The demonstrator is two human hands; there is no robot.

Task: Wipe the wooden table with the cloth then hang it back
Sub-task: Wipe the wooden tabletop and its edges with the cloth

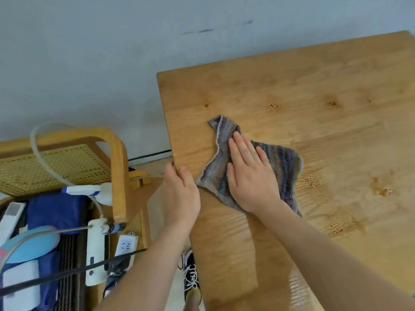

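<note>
The right hand presses flat, fingers straight, on the striped cloth near the wooden desk's 9 o'clock edge, which the left hand grips with curled fingers. At 8 o'clock stand a rattan chair and a white power strip, its markings unreadable.

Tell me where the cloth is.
In the head view, the cloth lies on the table near its left edge, under the right hand.

Pale grey wall behind, marked by a few dark scuffs. At lower left, a bentwood chair with a woven cane panel. Near it a blue bag, a white power strip and a clear hose. Sliver of light floor. Soft, even light.
</note>
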